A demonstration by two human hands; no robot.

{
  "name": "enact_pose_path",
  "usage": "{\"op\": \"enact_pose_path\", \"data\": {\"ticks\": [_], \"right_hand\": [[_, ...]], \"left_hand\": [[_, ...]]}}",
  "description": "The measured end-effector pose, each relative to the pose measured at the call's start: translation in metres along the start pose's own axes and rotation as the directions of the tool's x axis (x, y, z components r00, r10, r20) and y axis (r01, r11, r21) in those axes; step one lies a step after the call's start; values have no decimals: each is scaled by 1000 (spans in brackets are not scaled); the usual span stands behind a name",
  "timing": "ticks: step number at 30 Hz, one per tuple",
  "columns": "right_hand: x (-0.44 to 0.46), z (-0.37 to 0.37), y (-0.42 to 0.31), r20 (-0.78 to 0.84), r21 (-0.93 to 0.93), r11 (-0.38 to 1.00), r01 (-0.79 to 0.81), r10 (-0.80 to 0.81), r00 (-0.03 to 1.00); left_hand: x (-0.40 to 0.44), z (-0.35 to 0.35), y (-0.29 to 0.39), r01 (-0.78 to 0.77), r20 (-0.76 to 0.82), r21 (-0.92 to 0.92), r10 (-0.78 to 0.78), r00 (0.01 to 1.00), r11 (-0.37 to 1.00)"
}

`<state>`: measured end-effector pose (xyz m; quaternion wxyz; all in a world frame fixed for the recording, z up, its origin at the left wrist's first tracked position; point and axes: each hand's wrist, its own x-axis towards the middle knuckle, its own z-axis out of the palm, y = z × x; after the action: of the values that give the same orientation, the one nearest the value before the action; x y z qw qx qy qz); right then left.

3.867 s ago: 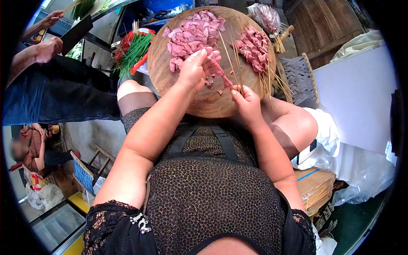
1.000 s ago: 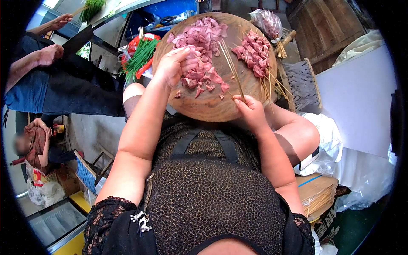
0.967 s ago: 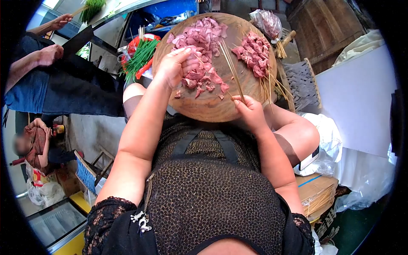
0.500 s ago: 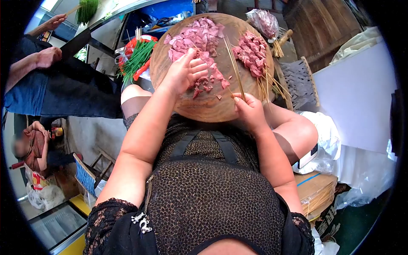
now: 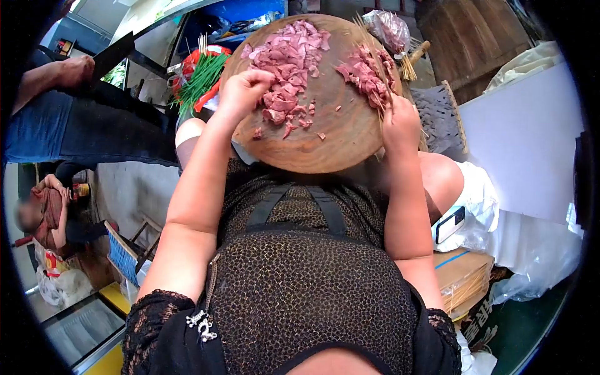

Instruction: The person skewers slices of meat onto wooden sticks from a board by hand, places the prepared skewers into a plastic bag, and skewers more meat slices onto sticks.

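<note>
A thick round wooden board point(image 5: 340, 140) rests across my lap. Loose slices of raw meat point(image 5: 290, 59) are heaped on its left and middle. My left hand point(image 5: 244, 94) is at the left edge of this heap, fingers curled in; whatever is between them is hidden. At the board's right side my right hand point(image 5: 401, 124) grips a bundle of thin bamboo skewers point(image 5: 369, 40), which point up and away. Beneath and beside these skewers lies a second pile of meat point(image 5: 362, 75), threaded on sticks whose lower ends are partly behind my hand.
Green chives point(image 5: 203, 81) in a red bag stand left of the board. A plastic bag of skewered meat point(image 5: 387, 28) lies beyond it. At left another person's hand point(image 5: 75, 72) holds a cleaver point(image 5: 114, 57). A woven stool point(image 5: 437, 115) and a phone point(image 5: 450, 225) are at right.
My right hand has moved right and up with the skewers, over to the right meat pile. My left hand has drawn back leftward, its spread fingers now curled.
</note>
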<state>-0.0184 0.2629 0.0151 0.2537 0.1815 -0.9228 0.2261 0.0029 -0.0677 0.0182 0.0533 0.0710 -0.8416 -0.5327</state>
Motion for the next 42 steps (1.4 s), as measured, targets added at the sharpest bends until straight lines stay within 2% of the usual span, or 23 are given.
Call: {"op": "enact_pose_path", "data": {"ticks": [2,3,4,5,6,8,10,12,13,14,16,17,18,19,20,21,23,24,26,29,32,39,42], "right_hand": [[2,-17,-23,-20,254,964,-81,89,996],[-4,-6,-21,-51,407,913,-26,51,997],[-8,-6,-27,-51,404,914,-27,52,997],[-15,-7,-37,166,588,771,-243,179,970],[-21,-7,-45,396,687,562,-461,243,886],[-35,9,-47,502,729,373,-575,281,818],[-44,15,-46,552,696,355,-624,292,781],[-46,20,-42,722,578,421,-699,134,679],[-46,18,-45,736,593,381,-709,98,669],[-47,23,-46,737,596,382,-707,91,670],[-50,33,-48,742,580,455,-676,48,668],[-52,36,-47,736,588,474,-655,22,676],[-52,38,-47,735,591,472,-655,20,678],[-53,41,-47,639,648,535,-542,5,769],[-53,42,-47,532,687,594,-419,-18,846],[-52,40,-50,530,689,591,-419,-17,848],[-50,32,-56,693,670,274,-690,105,713],[-49,29,-57,692,671,272,-690,104,714],[-45,23,-57,773,626,53,-778,90,628],[-43,18,-56,807,582,73,-810,69,587],[-44,22,-57,782,604,127,-787,99,616],[-42,19,-58,797,576,140,-806,127,591],[-42,19,-56,772,595,222,-772,109,626]], "left_hand": [[-4,3,-7,-191,139,346,151,979,918],[-13,10,12,-252,217,455,167,962,854],[-15,14,14,-291,279,608,145,949,739],[-20,20,13,-285,246,674,156,957,682],[-23,24,12,-272,213,735,170,962,620],[-23,24,15,-267,206,755,170,964,599],[-23,24,17,-256,196,774,166,966,579],[-19,19,16,-119,75,517,93,993,848],[-14,18,13,1,50,181,-10,999,984],[-11,14,12,177,87,-49,-173,981,983],[-8,11,9,349,148,-400,-316,937,847],[-8,13,7,347,143,-399,-316,938,849],[-8,17,4,320,101,-527,-317,943,787],[-8,19,1,283,59,-644,-323,945,710],[-7,21,-3,284,59,-641,-323,945,713],[-6,22,-4,247,44,-669,-294,955,701],[-3,22,-6,209,29,-703,-266,964,679],[-3,22,-5,208,28,-702,-265,964,681],[-3,24,-2,143,-30,-763,-255,966,630],[-6,25,11,158,10,-815,-259,966,558],[-1,30,8,152,-8,-780,-253,967,607],[1,30,7,130,-44,-767,-254,966,628],[0,30,12,148,-23,-778,-263,965,610]]}}
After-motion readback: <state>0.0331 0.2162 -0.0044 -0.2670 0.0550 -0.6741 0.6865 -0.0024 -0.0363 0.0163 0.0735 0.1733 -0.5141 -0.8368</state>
